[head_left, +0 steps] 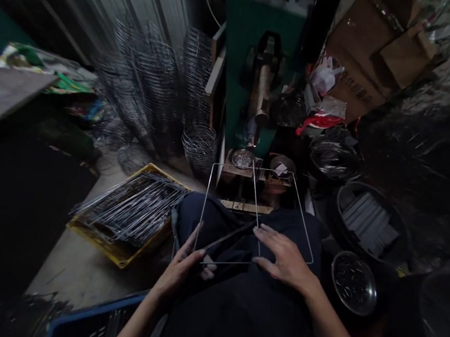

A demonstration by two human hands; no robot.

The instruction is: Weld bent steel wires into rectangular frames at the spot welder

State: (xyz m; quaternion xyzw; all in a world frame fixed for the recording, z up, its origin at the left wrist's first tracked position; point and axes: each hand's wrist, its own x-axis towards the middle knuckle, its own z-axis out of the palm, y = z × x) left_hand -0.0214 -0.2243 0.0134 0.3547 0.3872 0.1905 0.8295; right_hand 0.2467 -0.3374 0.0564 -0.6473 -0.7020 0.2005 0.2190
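Note:
A thin rectangular wire frame (205, 202) with a middle wire (256, 194) lies over my lap, its far end reaching the machine. My left hand (181, 262) grips its near left corner, thumb on top and fingers curled below. With thumb and fingertips, my right hand (288, 257) holds the near part of the middle wire. The frame's far side passes just under the pointed metal tip (252, 139) of the green machine (236, 81). A bowl of small shiny parts (242, 158) sits just behind it; whether wire and tip touch is unclear.
To the left stands a yellow crate (121, 262) heaped with wire frames (137, 206); a blue crate (75, 331) is nearer. Stacked wire baskets (150, 76) lean behind. On the right are a tub of grey bars (371, 223), a metal bowl of small pieces (354, 282) and cardboard (347, 57).

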